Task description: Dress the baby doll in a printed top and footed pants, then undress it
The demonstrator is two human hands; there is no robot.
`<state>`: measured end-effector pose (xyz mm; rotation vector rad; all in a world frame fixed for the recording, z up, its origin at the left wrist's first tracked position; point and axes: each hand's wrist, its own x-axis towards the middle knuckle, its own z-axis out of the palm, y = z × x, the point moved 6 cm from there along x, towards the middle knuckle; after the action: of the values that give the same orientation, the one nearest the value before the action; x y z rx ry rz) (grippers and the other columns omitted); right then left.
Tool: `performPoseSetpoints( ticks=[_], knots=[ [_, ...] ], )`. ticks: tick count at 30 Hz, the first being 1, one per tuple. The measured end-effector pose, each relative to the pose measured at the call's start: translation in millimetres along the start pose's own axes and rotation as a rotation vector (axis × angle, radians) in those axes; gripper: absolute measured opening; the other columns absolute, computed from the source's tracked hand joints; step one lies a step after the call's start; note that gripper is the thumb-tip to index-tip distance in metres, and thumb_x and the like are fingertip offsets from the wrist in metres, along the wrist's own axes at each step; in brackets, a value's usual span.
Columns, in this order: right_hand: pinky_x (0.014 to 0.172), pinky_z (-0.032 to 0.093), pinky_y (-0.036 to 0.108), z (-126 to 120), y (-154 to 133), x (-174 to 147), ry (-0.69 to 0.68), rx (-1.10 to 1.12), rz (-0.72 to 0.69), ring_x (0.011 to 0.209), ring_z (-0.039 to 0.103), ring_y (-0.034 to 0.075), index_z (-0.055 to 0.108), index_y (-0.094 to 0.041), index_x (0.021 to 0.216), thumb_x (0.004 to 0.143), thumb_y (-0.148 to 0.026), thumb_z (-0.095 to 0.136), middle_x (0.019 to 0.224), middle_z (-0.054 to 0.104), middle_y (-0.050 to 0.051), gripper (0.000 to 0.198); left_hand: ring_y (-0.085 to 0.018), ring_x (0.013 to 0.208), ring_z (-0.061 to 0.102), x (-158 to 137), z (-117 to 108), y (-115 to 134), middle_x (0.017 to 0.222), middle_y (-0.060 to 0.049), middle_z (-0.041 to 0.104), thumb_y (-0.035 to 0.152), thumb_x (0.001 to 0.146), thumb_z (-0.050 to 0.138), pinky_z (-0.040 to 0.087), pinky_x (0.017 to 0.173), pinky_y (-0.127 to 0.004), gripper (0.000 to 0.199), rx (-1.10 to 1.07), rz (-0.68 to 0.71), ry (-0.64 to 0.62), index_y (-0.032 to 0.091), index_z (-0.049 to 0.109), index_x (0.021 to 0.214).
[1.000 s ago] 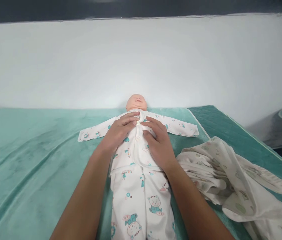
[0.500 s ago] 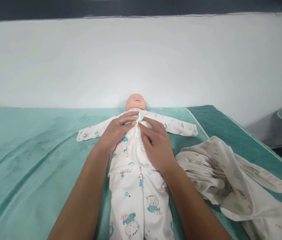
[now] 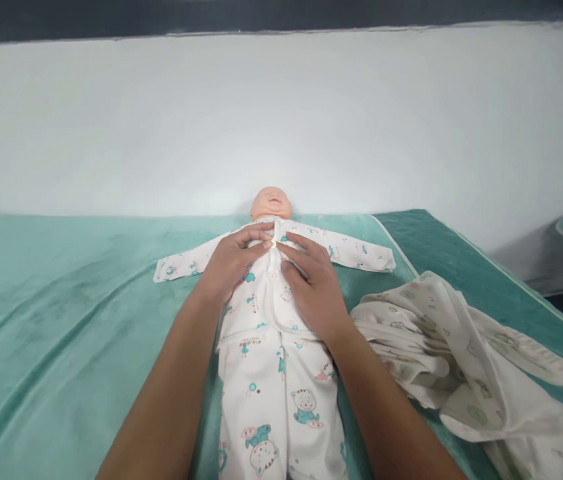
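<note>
A baby doll (image 3: 270, 203) lies on its back, arms spread, dressed in a white printed baby shirt (image 3: 254, 303) and matching pants (image 3: 261, 400). At the upper chest, my left hand (image 3: 235, 260) is closed on the shirt's front edge, its thumb tip against a small pale button (image 3: 274, 244). From the other side my right hand (image 3: 314, 277) rests on the shirt, index fingertip beside that button and thumb apart, lower down. Another button (image 3: 272, 275) shows below on the front band. What lies under the fingertips is hidden.
A crumpled white printed cloth garment (image 3: 426, 333) lies to the right of the doll. Green padded cloth (image 3: 86, 333) covers the surface, with a darker green part (image 3: 411, 233) at the right. A white wall (image 3: 281, 120) rises just behind the doll's head.
My right index finger has shifted slightly at the button, and its thumb sits a little farther from it. The shirt's collar edges lie closer together. My left hand has barely moved.
</note>
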<state>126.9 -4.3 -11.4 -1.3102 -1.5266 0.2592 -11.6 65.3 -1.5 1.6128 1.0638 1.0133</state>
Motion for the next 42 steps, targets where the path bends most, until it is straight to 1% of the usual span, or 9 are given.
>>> performPoseSetpoints(
  ticks=[6,11,15,20,25,30,33,38,42],
  knots=[
    [0.11,0.038,0.05,-0.7,-0.4,-0.2,-0.004,0.002,0.007,0.129,0.049,0.024,0.07,-0.032,0.116,0.09,-0.02,0.048,0.137,0.059,0.001,0.036,-0.026,0.101,0.067,-0.1,-0.2,2.3,0.139,-0.002,0.059,0.044,0.077,0.066,0.056,0.074,-0.035,0.021,0.031,-0.01,-0.016,0.023,0.068,0.078],
    [0.111,0.037,0.05,-0.6,-0.8,0.1,-0.01,0.0,0.015,0.13,0.048,0.023,0.071,-0.032,0.117,0.091,-0.02,0.048,0.138,0.059,0.001,0.036,-0.025,0.101,0.067,0.4,0.4,2.3,0.144,-0.001,0.054,0.042,0.078,0.065,0.055,0.068,-0.033,0.02,0.009,-0.018,-0.052,0.022,0.065,0.076],
    [0.111,0.037,0.05,-0.7,-0.8,0.3,-0.006,0.007,0.018,0.129,0.049,0.023,0.071,-0.033,0.116,0.09,-0.02,0.049,0.137,0.059,0.001,0.036,-0.025,0.114,0.062,1.6,1.6,0.1,0.146,0.001,0.052,0.039,0.079,0.064,0.054,0.08,-0.033,0.018,-0.026,-0.017,-0.072,0.022,0.062,0.074],
    [0.111,0.037,0.05,-0.9,2.7,1.2,-0.018,0.058,0.052,0.13,0.048,0.024,0.071,-0.034,0.116,0.09,-0.021,0.051,0.137,0.059,0.0,0.035,-0.024,0.13,0.051,3.7,2.0,-2.1,0.145,0.001,0.053,0.034,0.081,0.063,0.049,0.095,-0.033,0.012,-0.03,0.011,-0.071,0.023,0.063,0.076],
    [0.114,0.036,0.048,0.8,8.4,2.0,-0.058,0.175,0.137,0.133,0.046,0.023,0.072,-0.034,0.114,0.088,-0.023,0.055,0.139,0.058,-0.002,0.032,-0.024,0.128,0.052,2.9,1.9,-1.3,0.143,0.0,0.053,0.034,0.083,0.061,0.048,0.093,-0.034,0.013,0.012,0.039,-0.059,0.022,0.062,0.077],
    [0.115,0.033,0.049,0.5,9.2,2.4,-0.065,0.194,0.157,0.134,0.044,0.024,0.072,-0.033,0.112,0.087,-0.023,0.057,0.139,0.058,-0.001,0.031,-0.023,0.121,0.056,1.0,1.8,0.7,0.143,0.002,0.054,0.037,0.084,0.061,0.049,0.087,-0.034,0.016,0.038,0.038,-0.065,0.023,0.061,0.077],
    [0.115,0.034,0.048,0.2,10.9,2.6,-0.074,0.237,0.179,0.135,0.044,0.024,0.073,-0.033,0.111,0.086,-0.024,0.059,0.14,0.058,-0.001,0.03,-0.023,0.123,0.055,0.6,1.6,1.5,0.142,0.003,0.054,0.034,0.082,0.061,0.048,0.09,-0.034,0.014,0.039,0.042,-0.059,0.023,0.06,0.075],
    [0.108,0.042,0.046,1.9,17.2,2.9,-0.12,0.357,0.238,0.137,0.042,0.025,0.073,-0.034,0.11,0.084,-0.027,0.063,0.143,0.055,-0.003,0.029,-0.024,0.127,0.053,1.5,0.5,-0.2,0.141,0.003,0.056,0.03,0.079,0.061,0.047,0.096,-0.035,0.009,0.059,0.054,-0.028,0.023,0.06,0.074],
    [0.111,0.038,0.046,2.5,20.0,3.0,-0.147,0.431,0.263,0.138,0.041,0.025,0.073,-0.035,0.11,0.083,-0.027,0.066,0.144,0.053,-0.004,0.028,-0.025,0.128,0.052,2.4,-0.1,-1.8,0.14,0.002,0.057,0.03,0.079,0.062,0.044,0.102,-0.039,0.009,0.066,0.073,-0.019,0.022,0.06,0.074]
  ],
)
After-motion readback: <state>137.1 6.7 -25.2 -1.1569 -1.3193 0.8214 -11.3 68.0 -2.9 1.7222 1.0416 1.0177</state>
